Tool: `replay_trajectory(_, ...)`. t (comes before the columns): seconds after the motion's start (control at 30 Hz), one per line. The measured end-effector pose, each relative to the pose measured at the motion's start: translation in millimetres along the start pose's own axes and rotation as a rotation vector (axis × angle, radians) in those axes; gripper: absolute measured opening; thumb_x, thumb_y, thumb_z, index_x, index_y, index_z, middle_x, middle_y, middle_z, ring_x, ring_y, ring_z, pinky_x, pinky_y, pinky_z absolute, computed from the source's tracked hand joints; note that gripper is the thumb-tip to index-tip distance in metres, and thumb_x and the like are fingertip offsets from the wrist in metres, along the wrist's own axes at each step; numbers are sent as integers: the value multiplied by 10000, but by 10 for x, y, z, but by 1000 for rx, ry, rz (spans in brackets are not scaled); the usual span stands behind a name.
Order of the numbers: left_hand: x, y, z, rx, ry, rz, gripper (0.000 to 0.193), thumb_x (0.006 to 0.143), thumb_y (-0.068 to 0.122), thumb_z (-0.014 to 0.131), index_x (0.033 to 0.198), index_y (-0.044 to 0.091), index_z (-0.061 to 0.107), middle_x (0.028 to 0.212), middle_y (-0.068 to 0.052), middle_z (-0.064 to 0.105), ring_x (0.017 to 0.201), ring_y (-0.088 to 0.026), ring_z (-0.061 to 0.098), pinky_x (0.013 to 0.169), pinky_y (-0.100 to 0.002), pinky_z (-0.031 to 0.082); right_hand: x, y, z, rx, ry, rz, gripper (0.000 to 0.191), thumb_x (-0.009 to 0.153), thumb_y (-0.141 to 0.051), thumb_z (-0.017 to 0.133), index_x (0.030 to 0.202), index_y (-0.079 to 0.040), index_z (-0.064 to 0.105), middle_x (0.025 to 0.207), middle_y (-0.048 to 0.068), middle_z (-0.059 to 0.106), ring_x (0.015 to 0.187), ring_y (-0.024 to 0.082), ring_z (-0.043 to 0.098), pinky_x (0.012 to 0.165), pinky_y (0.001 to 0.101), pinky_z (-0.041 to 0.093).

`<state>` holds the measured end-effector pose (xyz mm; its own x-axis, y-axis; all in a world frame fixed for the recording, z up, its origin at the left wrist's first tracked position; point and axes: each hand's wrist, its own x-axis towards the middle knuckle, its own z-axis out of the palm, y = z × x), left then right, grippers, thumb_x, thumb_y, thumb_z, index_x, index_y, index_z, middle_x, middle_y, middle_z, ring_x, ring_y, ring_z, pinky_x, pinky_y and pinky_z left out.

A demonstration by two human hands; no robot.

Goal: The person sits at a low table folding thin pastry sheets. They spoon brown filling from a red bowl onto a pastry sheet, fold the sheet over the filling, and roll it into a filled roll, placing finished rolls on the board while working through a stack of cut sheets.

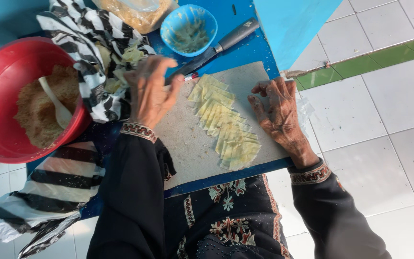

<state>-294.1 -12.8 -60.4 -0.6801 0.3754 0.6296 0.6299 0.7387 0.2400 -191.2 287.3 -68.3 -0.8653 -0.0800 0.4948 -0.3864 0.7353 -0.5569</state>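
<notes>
- On the grey board (183,139), which lies on the blue tabletop (250,48), thin yellow wrappers (224,122) are laid in one slanted row, each one overlapping the next, so that every piece shows an edge that can be picked up.
- At the far left end of this row, the left hand (152,91) rests flat on the board, fingers spread and pointing away from the body; it holds nothing, and the fingertips come close to the knife (216,48) and to the striped plastic bag (89,52) where more yellow pieces show.
- Beside the right end of the row, the right hand (279,112) lies palm down at the board edge, fingers a little bent and apart, empty; it seems to keep the board steady.
- Both forearms in black sleeves come from below, wrists low.
- A red bowl (5,67) with crumbly brown filling and a white spoon (56,103) stands to the left, and a small blue bowl (188,29) with paste stands behind the board, both within easy reach.
</notes>
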Motion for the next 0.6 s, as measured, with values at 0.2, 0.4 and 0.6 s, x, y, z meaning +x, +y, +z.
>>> replay_trajectory(0.2, -9, -8, 193, -25, -117, 2, 146, 953, 119, 721, 1097, 113, 693, 1023, -67, 672, 1035, -293, 585, 900, -439, 380, 28, -11, 3, -27, -4, -21, 235, 937, -72, 758, 1131, -75, 625, 1040, 59, 572, 994, 220, 492, 995, 416, 367)
replay_trajectory(0.4, -129, -160, 79, 178, -89, -76, 147, 918, 56, 766, 1037, 118, 704, 997, -32, 674, 1050, -251, 592, 936, -472, 322, 8, 10, 16, -41, -24, -3, 246, 922, -71, 774, 1120, -90, 629, 1032, 54, 581, 985, 227, 492, 982, 404, 370)
replay_trajectory(0.6, 164, -308, -4, 428, 19, -10, 630, 721, 108, 774, 1338, 117, 646, 1238, -36, 680, 1217, -234, 525, 992, -476, 253, 34, 24, -10, -40, -41, -53, 266, 910, -53, 776, 1125, -67, 619, 1038, 53, 592, 955, 216, 524, 984, 407, 355)
